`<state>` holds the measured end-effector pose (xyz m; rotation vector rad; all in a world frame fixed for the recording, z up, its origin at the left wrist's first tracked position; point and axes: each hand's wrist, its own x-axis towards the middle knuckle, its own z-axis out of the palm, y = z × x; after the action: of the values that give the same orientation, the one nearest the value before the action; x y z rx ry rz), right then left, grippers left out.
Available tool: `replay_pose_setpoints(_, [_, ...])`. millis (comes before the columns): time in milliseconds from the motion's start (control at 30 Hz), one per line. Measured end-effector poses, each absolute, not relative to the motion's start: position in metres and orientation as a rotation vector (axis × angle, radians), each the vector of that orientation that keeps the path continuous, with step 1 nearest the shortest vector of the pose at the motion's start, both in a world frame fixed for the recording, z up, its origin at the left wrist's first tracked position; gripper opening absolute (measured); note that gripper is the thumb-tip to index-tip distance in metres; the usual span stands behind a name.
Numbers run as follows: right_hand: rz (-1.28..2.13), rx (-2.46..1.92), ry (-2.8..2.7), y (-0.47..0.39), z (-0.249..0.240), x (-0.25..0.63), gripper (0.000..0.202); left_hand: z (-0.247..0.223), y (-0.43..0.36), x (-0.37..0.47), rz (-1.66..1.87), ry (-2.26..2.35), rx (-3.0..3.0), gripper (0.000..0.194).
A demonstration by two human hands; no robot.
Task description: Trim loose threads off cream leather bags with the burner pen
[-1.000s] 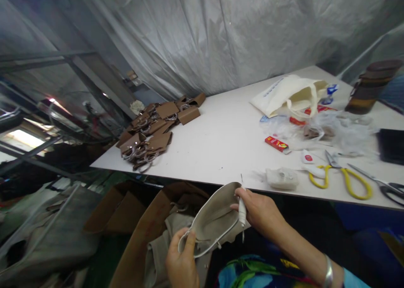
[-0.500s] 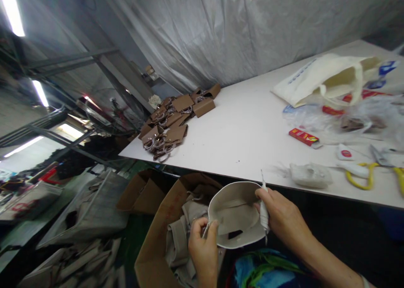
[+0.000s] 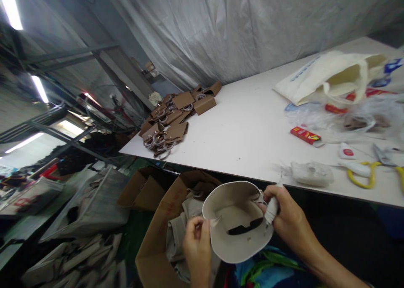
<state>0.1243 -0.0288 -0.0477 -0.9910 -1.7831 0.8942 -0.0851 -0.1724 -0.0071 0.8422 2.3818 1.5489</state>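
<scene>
Beige bag [image 3: 235, 212] has opened rounder than before, below the white table [image 3: 240, 132]. Left hand [image 3: 198, 237], fingers raised, pinches a small pale piece [image 3: 215, 222] at its rim; right hand [image 3: 284, 210] grips bag and wrapped tool [image 3: 271, 211]. Grey sheeting [image 3: 233, 35] hangs behind.

The tabletop [image 3: 240, 130] looks smooth and matt white; the curtain [image 3: 221, 31] is creased plastic with a dull sheen. The carton [image 3: 158, 246] is matt cardboard, the tote [image 3: 311, 77] soft cloth, the scissor blades [image 3: 381, 154] metal.
</scene>
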Motion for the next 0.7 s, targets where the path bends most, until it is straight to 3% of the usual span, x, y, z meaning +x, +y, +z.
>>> replay_pose_setpoints(133, [1.088, -0.954, -1.655, -0.033, -0.035, 0.124, 0.019, 0.015, -0.174, -0.103, 1.662, 2.47, 1.074, 0.016])
replay_pose_setpoints(267, [1.184, -0.844, -1.663, -0.039, -0.018, 0.123, 0.016, 0.04, -0.152, -0.107, 1.554, 2.085, 1.432, 0.015])
replay_pose_setpoints(467, [1.149, -0.659, -1.731, -0.04, -0.012, 0.121, 0.008, 0.072, -0.083, -0.082, 0.907, 1.454, 1.842, 0.066])
replay_pose_setpoints(567, [1.105, -0.676, -1.702, -0.033, -0.016, 0.122, 0.007, 0.063, -0.052, -0.075, 0.688, 1.281, 1.81, 0.053])
replay_pose_setpoints(700, [1.006, -0.828, -1.613, -0.021, -0.023, 0.125, 0.009, 0.039, -0.027, -0.071, 0.681, 1.291, 1.692, 0.034])
